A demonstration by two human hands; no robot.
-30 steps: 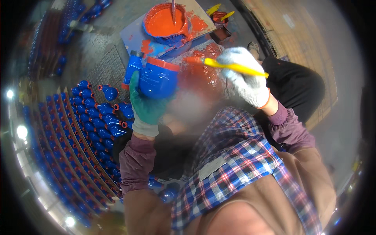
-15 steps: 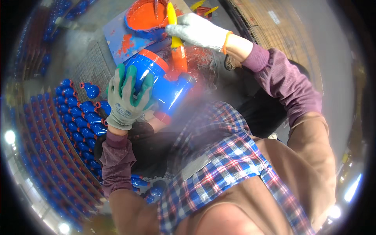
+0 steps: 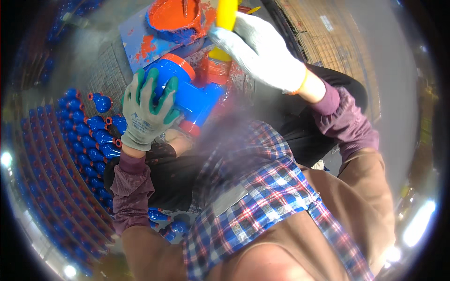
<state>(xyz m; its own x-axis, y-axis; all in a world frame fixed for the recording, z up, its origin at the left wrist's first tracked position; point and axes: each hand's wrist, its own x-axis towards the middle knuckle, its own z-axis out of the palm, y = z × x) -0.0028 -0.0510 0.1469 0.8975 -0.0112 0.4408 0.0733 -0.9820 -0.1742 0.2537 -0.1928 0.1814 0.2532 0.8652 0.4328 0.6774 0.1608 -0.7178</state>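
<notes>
In my left hand, in a grey glove with green fingers, is a blue tee-shaped pipe fitting with orange-red ends. The fingers wrap over its wide upper end, and it is tilted above my lap. My right hand, white-gloved, grips the yellow handle of a paintbrush. Its red-coated bristles point down beside the fitting's right-hand branch. Motion blurs them, so I cannot tell whether they touch it.
Beyond the fitting, a paint bucket holds orange-red paint and a stick. It stands by a paint-splashed board. Several finished-looking blue fittings with red ends sit in rows at the left. A wire grid panel lies behind them.
My right hand has moved right and toward me, and the brush handle now leans right. The fitting's right-hand branch has turned, so its open end no longer shows clearly.
</notes>
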